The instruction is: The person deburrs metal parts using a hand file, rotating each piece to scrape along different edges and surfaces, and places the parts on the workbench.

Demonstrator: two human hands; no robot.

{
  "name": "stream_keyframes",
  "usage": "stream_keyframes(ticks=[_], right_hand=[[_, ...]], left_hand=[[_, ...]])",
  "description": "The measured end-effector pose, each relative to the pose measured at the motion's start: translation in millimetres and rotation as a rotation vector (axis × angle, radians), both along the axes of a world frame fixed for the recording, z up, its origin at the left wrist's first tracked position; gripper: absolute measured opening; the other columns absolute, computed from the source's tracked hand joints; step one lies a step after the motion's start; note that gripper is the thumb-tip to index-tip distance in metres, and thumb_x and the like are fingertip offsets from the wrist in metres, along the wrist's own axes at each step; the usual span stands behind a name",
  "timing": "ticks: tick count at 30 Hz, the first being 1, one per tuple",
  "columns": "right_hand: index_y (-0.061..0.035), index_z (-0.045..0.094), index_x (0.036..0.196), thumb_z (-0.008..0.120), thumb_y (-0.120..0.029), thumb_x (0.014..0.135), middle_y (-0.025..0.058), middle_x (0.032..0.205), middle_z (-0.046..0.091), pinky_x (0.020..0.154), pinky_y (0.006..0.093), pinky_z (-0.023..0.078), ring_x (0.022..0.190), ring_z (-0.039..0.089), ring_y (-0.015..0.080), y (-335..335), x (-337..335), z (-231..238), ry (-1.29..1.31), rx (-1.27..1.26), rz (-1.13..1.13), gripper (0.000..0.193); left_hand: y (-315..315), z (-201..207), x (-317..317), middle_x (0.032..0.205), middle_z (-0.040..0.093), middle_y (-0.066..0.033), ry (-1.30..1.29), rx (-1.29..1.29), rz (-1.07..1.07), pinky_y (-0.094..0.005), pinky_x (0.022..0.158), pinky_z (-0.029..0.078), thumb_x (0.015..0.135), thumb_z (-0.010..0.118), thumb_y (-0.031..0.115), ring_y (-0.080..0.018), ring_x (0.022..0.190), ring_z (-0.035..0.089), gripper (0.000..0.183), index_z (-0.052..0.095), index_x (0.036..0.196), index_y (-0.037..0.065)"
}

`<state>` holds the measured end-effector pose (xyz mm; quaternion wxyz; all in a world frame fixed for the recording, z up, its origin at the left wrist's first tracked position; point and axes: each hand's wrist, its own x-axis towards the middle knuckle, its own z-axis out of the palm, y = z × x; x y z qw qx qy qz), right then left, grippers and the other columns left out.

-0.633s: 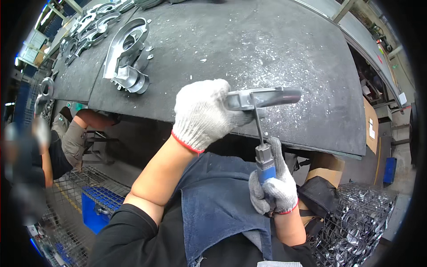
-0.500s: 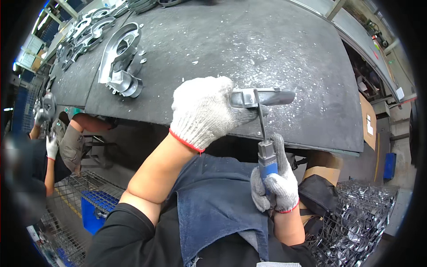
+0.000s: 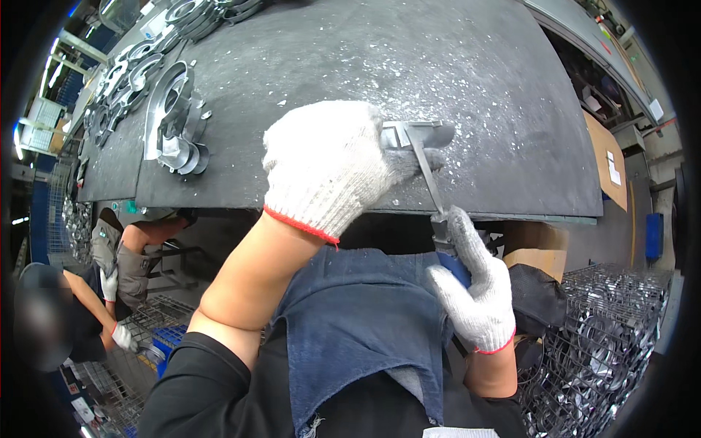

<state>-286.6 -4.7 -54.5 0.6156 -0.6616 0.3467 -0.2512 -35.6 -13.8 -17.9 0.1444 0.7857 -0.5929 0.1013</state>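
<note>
My left hand [image 3: 325,168], in a white knit glove with a red cuff, is closed round a grey metal casting [image 3: 441,136] above the table's near edge. Most of the casting is hidden behind the glove. My right hand [image 3: 482,296], also gloved, grips a file tool with a blue body, its thumb and fingers partly spread round it. The tool's long flat blade [image 3: 427,169] points up and away, its tip against the near side of the casting. A larger curved casting [image 3: 169,117] rests on the table to the left of my left hand.
Metal flakes lie scattered over the dark table [image 3: 292,51]. Several castings [image 3: 120,80] are heaped at the far left. A wire basket [image 3: 599,350] of metal pieces stands at right, near a cardboard box [image 3: 537,259]. Another person [image 3: 80,292] bends beside a wire cage at left.
The casting has turned in my left hand. My right hand has shifted right, its fingers looser round the tool, and the blade leans more. The person at left has bent lower.
</note>
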Motion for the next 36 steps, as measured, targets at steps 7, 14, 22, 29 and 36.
stream_keyframes(ticks=[7, 14, 22, 29, 36], right_hand=[[-0.0115, 0.063, 0.158, 0.080, -0.003, 0.095, 0.0222, 0.121, 0.078, 0.087, 0.0362, 0.065, 0.097, 0.082, 0.0312, 0, -8, -5, 0.240, -0.556, -0.129, 0.066], [-0.0241, 0.068, 0.155, 0.081, -0.010, 0.095, 0.0156, 0.087, 0.067, 0.068, 0.0435, 0.058, 0.069, 0.072, 0.0332, 7, 2, 12, 0.736, -0.825, -0.173, 0.063], [-0.0303, 0.028, 0.179, 0.084, -0.020, 0.094, 0.0135, 0.084, 0.062, 0.042, 0.0287, 0.047, 0.053, 0.058, 0.0161, -3, -13, -14, -0.815, 1.095, 0.104, 0.102], [-0.0042, 0.036, 0.174, 0.103, -0.008, 0.072, 0.0120, 0.158, 0.062, 0.079, 0.0303, 0.058, 0.095, 0.067, 0.0122, 7, 1, -23, -0.385, 0.319, 0.179, 0.122], [-0.0042, 0.042, 0.172, 0.086, -0.010, 0.094, 0.0122, 0.155, 0.066, 0.078, 0.0246, 0.058, 0.097, 0.067, 0.0079, -2, 52, -5, -0.024, 0.423, 0.231, 0.090]], left_hand=[[-17, 8, -21, 0.075, 0.075, -0.0187, -0.110, 0.113, -0.056, -0.0471, 0.068, 0.062, 0.082, 0.073, 0.087, -0.0369, 0.075, 0.078, 0.084, 0.081, 0.086, 0.003], [-19, -7, -22, 0.080, 0.070, -0.0130, -0.239, -0.136, -0.288, -0.0465, 0.065, 0.057, 0.086, 0.072, 0.020, -0.0320, 0.075, 0.073, 0.014, 0.073, 0.091, 0.007], [-30, 19, -7, 0.075, 0.071, -0.0206, 0.097, 0.045, -0.193, -0.0482, 0.072, 0.060, 0.096, 0.077, 0.036, -0.0422, 0.075, 0.073, 0.042, 0.072, 0.084, -0.004], [20, -24, 64, 0.080, 0.060, 0.0060, 0.842, -0.136, -0.255, -0.0258, 0.068, 0.051, 0.077, 0.096, -0.001, -0.0044, 0.078, 0.057, 0.034, 0.066, 0.088, 0.008], [36, -52, 81, 0.077, 0.057, -0.0013, 0.617, -0.175, -0.304, -0.0292, 0.067, 0.051, 0.071, 0.104, 0.015, -0.0085, 0.074, 0.055, 0.045, 0.066, 0.092, 0.004]])
